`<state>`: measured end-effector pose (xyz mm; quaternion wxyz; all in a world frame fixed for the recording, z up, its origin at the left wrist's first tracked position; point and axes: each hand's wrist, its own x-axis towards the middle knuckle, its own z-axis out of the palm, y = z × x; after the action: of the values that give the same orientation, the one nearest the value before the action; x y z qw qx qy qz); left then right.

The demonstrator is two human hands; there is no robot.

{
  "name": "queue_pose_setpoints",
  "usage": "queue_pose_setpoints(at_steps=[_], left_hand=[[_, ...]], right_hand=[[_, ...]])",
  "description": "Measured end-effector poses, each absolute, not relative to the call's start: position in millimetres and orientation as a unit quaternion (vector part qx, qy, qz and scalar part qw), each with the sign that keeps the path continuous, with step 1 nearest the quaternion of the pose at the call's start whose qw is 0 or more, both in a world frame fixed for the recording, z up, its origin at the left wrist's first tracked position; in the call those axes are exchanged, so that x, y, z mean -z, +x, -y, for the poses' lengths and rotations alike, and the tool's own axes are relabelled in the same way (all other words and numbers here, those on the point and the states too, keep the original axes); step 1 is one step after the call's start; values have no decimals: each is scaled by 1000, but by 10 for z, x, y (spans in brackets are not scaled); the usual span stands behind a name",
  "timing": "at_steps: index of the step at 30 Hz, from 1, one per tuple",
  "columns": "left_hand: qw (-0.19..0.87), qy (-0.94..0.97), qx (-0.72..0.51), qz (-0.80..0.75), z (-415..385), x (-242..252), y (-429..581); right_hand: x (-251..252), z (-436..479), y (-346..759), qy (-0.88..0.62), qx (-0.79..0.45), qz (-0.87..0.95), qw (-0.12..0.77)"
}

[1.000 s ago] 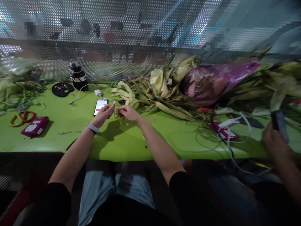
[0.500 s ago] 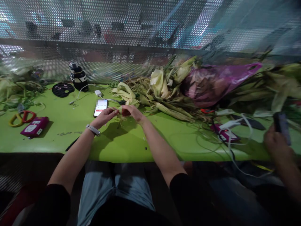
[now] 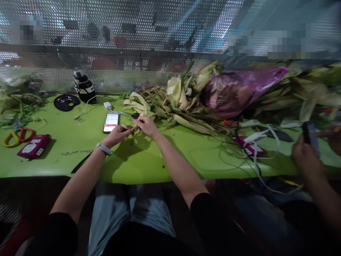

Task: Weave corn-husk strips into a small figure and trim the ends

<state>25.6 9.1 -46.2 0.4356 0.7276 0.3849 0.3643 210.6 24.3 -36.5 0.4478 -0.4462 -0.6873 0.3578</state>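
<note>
Over the green tabletop, my left hand (image 3: 119,135) is closed, its fingers pinching a pale strip of corn husk (image 3: 135,136). My right hand (image 3: 146,126) meets it from the other side, thumb and fingers closed on the same husk; the fingertips partly hide it. Loose ends of the strip dangle below my fingers. Just beyond my hands lie a phone (image 3: 111,122) with a lit screen and a small dark-handled tool (image 3: 134,115). Pale husks (image 3: 140,102) rest at the near end of a heap of corn husks (image 3: 183,117).
At left lie red-and-yellow-handled scissors (image 3: 19,137), a purple box (image 3: 34,145), a black disc (image 3: 66,102) and a bottle (image 3: 84,87). A pink plastic bag (image 3: 234,90) and white cables (image 3: 277,142) are at right. Another person's hand (image 3: 306,156) holds a phone (image 3: 311,137).
My right hand has shifted slightly left, and its fingers have changed position at the husk. The view has moved a little. Another hand of the person at right has come into view.
</note>
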Motion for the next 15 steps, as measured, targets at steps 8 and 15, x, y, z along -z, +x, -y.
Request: queue_pose_setpoints(at_steps=[8, 15], left_hand=[[389, 749, -352, -406, -139, 557, 308], [452, 748, -282, -396, -43, 461, 341]], right_hand=[[192, -6, 1896, -433, -17, 856, 283], [277, -105, 1932, -476, -22, 830, 289]])
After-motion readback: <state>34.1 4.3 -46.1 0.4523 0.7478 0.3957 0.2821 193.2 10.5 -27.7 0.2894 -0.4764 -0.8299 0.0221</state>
